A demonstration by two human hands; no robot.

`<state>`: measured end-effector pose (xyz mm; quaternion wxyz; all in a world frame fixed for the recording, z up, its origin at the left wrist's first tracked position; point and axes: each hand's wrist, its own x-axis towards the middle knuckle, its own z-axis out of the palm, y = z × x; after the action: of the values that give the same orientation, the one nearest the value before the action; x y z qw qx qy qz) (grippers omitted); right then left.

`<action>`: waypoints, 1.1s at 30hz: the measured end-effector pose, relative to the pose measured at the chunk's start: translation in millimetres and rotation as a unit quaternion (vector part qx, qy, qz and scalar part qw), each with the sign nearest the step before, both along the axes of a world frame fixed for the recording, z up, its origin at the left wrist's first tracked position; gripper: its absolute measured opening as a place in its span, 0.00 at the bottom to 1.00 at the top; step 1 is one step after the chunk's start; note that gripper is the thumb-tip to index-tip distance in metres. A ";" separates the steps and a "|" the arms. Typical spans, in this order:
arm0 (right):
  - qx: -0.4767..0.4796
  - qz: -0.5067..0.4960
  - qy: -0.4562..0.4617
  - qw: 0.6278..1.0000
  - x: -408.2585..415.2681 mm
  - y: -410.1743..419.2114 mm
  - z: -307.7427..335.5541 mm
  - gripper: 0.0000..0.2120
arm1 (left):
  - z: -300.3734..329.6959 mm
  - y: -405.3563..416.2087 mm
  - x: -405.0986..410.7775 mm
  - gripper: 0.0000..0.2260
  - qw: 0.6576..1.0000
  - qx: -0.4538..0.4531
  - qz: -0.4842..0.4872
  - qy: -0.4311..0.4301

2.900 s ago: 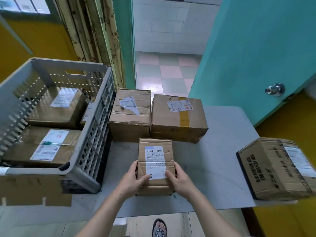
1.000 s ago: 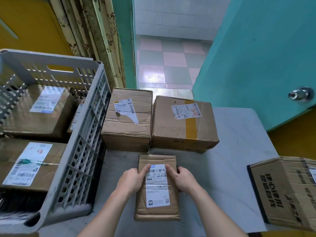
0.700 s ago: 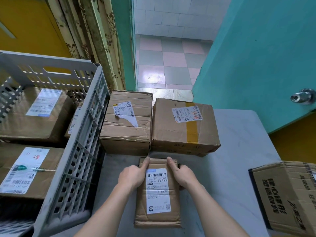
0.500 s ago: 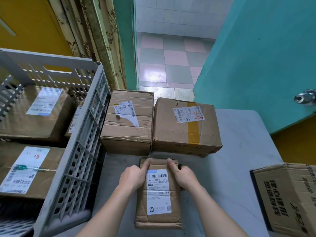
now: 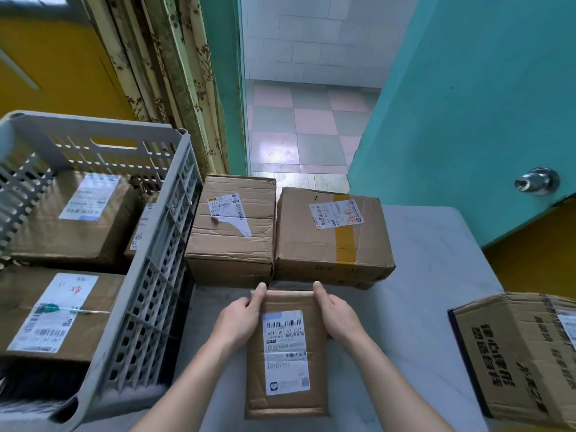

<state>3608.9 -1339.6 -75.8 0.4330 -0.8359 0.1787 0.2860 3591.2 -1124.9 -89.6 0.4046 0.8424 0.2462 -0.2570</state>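
Cardboard, brown and creased, makes up the flat parcel [image 5: 286, 403] that lies lengthwise on the grey surface [image 5: 420, 275], its far end between the two hands. The left hand [image 5: 238, 322] grips its left edge and the right hand [image 5: 338, 319] its right edge, both near the far corners. On each, one digit lies straight along the top toward the far end while the rest curl over the side. The hands are apart, the parcel's width between them, and both are clamped on it. A white label [image 5: 285, 350] with barcodes covers the parcel's middle, beginning between the hands and running back toward the person.

Just beyond the hands stand two bigger boxes side by side. The torn-label box [image 5: 232, 241] sits beyond the left hand. The taped box [image 5: 330, 247], with a yellow strip across its top, sits beyond the right hand. The parcel's far end lies close to their near faces, at the seam between them; whether it touches them cannot be told.

Left of the left hand stands a grey slatted crate [image 5: 156, 275], its wall just beside the torn-label box, with labelled boxes [image 5: 62, 313] inside. Well to the right of the right hand, a printed box [image 5: 505, 353] with black characters on its side sits at the surface's edge, partly out of view. Farther beyond the right hand is a teal door [image 5: 467, 88] with a metal knob [image 5: 536, 181]; a flowered curtain [image 5: 174, 73] hangs beyond the left.
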 end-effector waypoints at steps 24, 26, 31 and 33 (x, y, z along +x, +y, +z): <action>0.128 0.070 -0.037 0.989 -93.0 -19.9 13.8 0.39 | 49.5 -7.0 -96.2 0.31 0.986 -0.132 -0.054 -0.092; 0.131 0.074 -0.041 0.988 -95.1 -18.9 16.5 0.37 | 45.0 -4.8 -100.1 0.31 0.984 -0.143 -0.033 -0.101; 0.117 0.046 -0.015 0.992 -89.0 -15.5 30.0 0.34 | 47.1 -6.1 -91.8 0.21 0.985 -0.145 0.036 -0.088; 0.100 0.041 -0.018 0.994 -85.0 -13.3 34.0 0.33 | 43.1 -6.1 -86.5 0.18 0.989 -0.117 0.024 -0.085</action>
<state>3523.8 -1352.9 -41.9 0.5056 -0.8001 0.1064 0.3047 3504.7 -1131.0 -46.6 0.5257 0.8020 0.1998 -0.2012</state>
